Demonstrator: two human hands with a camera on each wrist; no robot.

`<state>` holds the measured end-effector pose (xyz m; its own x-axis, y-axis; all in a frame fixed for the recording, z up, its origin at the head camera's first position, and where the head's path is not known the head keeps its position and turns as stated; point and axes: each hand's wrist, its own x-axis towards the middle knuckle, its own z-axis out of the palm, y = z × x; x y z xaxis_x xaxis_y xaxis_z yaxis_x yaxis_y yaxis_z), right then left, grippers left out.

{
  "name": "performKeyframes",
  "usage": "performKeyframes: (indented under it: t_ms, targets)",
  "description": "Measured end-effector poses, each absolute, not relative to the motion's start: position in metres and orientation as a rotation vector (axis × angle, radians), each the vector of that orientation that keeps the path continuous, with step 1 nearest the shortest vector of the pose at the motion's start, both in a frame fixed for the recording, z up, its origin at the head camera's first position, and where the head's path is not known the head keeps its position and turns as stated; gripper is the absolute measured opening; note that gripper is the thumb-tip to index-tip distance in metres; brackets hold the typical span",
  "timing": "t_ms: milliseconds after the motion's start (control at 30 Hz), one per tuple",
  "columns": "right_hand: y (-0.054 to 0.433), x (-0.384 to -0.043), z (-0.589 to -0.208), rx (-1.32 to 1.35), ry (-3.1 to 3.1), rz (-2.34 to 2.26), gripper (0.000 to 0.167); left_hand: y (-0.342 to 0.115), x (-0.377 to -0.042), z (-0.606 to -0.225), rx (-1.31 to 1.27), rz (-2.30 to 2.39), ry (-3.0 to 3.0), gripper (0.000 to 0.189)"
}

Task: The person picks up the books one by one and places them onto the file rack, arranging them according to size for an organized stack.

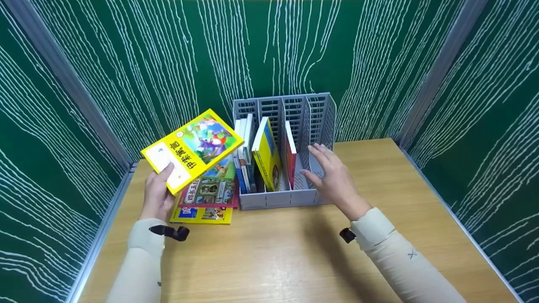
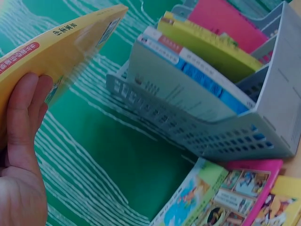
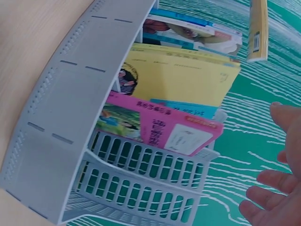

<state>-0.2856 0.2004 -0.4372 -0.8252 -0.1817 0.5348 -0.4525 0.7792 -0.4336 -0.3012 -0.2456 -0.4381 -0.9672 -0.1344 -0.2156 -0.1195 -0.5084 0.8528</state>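
Observation:
My left hand (image 1: 159, 191) holds a yellow picture book (image 1: 193, 149) by its lower corner, thumb on the cover and fingers behind. The book is raised and tilted, left of a grey file rack (image 1: 282, 200) with several compartments. Over the rack's right front, my right hand (image 1: 337, 181) hovers with fingers spread and nothing in them. White-edged books (image 1: 244, 151) fill the leftmost compartment, a yellow book (image 1: 266, 158) leans in the second, and a pink-red book (image 1: 290, 153) stands in the third. In the right wrist view the pink book (image 3: 160, 125) shows its cover.
Left of the rack, several books lie stacked on the wooden table (image 1: 269, 252): a green one (image 1: 225, 168), a pink-edged one (image 1: 208, 192) and a yellow one (image 1: 202, 215) at the bottom. Green walls with white wavy lines (image 1: 168, 50) enclose the table at the back and sides.

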Motion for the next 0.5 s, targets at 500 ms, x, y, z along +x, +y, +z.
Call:
performKeyframes:
  t_ms: [500]
  targets:
    - [0.188,-0.276,-0.428,0.637,-2.331,0.577,0.068,-0.196,-0.312,-0.428,0.107,-2.643,-1.708,0.056]
